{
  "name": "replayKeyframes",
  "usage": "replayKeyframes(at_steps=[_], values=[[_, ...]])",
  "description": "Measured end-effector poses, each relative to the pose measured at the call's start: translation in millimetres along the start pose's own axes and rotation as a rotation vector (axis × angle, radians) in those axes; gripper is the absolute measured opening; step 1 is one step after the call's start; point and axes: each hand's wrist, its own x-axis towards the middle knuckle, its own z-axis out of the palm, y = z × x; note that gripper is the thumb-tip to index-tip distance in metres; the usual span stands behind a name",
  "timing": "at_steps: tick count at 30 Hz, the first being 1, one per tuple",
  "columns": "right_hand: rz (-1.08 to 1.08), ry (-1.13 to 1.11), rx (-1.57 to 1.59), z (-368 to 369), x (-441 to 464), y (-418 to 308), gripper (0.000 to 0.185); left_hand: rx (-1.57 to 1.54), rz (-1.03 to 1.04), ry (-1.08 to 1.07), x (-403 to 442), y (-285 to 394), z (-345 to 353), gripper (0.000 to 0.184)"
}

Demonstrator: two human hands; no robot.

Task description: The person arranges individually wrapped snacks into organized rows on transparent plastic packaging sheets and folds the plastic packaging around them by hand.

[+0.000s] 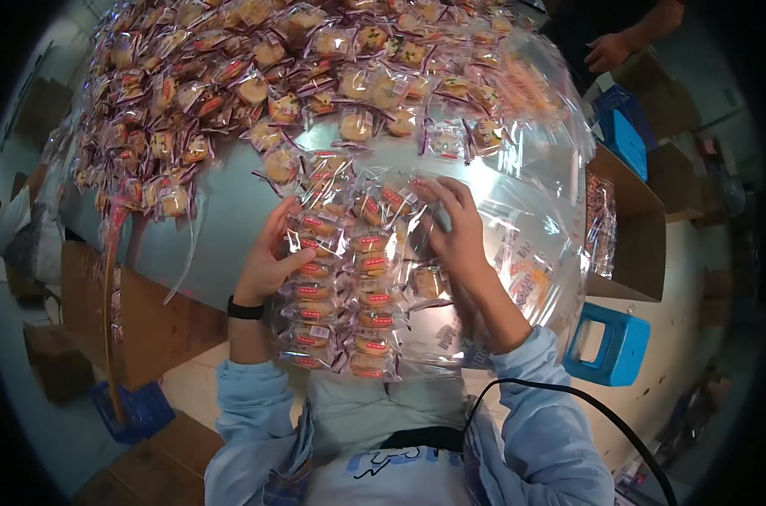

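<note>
Two side-by-side rows of individually wrapped cookies (370,297) stand packed in front of me at the near table edge. My left hand (273,263) grips the outer side of the left row, thumb bent over the packets and fingers along the edge. At the top of the right row, my right hand (457,226) has its fingers curled against the end packets; its fingertips are partly lost in shiny wrapping. A single wrapped cookie (429,282) lies just right of the rows, below my right hand. Glare hides whether a bag encloses the rows.
A big heap of wrapped cookies (269,55) covers the far side of the metal table (231,181). Transparent printed bags (518,278) lie at right. Cardboard boxes (628,244) and a blue stool (606,344) stand beyond. Another person's hand (606,52) is at upper right.
</note>
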Motion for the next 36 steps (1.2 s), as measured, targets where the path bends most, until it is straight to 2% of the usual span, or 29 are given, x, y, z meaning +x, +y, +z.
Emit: replayKeyframes(at_steps=[1, 2, 5, 6, 9, 13, 15, 16, 17, 19, 22, 26, 28, 29, 31, 32, 33, 35, 36], values=[[0.039, -0.005, 0.104, 3, 2, 1, 0.058, -0.025, -0.012, 0.006, -1, 1, 2, 0.095], [-0.022, -0.055, 0.078, 3, 4, 7, 0.066, -0.024, -0.004, 0.009, -1, 0, 3, 0.095], [0.345, -0.054, 0.583, 17, -4, 5, 0.069, -0.007, 0.013, 0.019, 0, -2, 1, 0.095], [0.38, 0.017, 0.814, 23, -8, 7, 0.07, 0.002, 0.009, 0.021, -1, -2, 1, 0.095], [0.64, 0.002, 1.044, 30, -12, 20, 0.071, 0.028, 0.011, 0.016, 0, -5, 0, 0.095], [0.584, -0.137, 0.868, 27, -5, 20, 0.068, -0.001, -0.002, -0.009, 2, 1, 1, 0.092], [0.581, -0.127, 0.696, 17, 2, 13, 0.066, -0.125, -0.079, 0.069, 14, -5, -8, 0.089], [0.659, -0.145, 0.747, 17, 6, 11, 0.067, -0.187, -0.117, 0.109, 21, -3, -12, 0.087], [0.74, -0.16, 0.796, 16, 9, 9, 0.068, -0.002, -0.088, 0.156, 31, -2, -10, 0.087], [0.758, -0.167, 0.78, 11, 21, -13, 0.07, 0.363, -0.031, 0.258, 46, 6, 4, 0.088], [0.628, -0.213, 0.769, 14, 17, 3, 0.065, 0.05, 0.027, 0.177, 51, -9, 4, 0.091], [0.58, -0.284, 0.756, 18, 7, 23, 0.067, -0.105, -0.067, 0.111, 45, 6, 14, 0.093], [0.439, -0.42, 0.551, 9, 5, 22, 0.071, -0.178, -0.186, 0.079, 42, 10, 14, 0.092], [0.367, -0.485, 0.448, 5, 6, 21, 0.072, -0.129, -0.15, 0.077, 40, 8, 14, 0.092], [0.499, -0.536, 0.391, -10, 18, 1, 0.075, -0.032, -0.077, 0.067, 40, -3, 15, 0.091], [0.491, -0.515, 0.401, -11, 16, 2, 0.076, 0.048, -0.039, 0.046, 40, -20, 10, 0.089], [0.482, -0.495, 0.411, -13, 14, 2, 0.076, -0.019, -0.072, 0.004, 37, -10, 17, 0.088], [0.305, -0.354, 0.503, -10, -2, 19, 0.077, -0.154, -0.133, -0.08, 31, 17, 37, 0.087], [0.377, -0.314, 0.612, -20, -3, 4, 0.079, -0.087, -0.07, -0.073, 33, 12, 42, 0.087]])
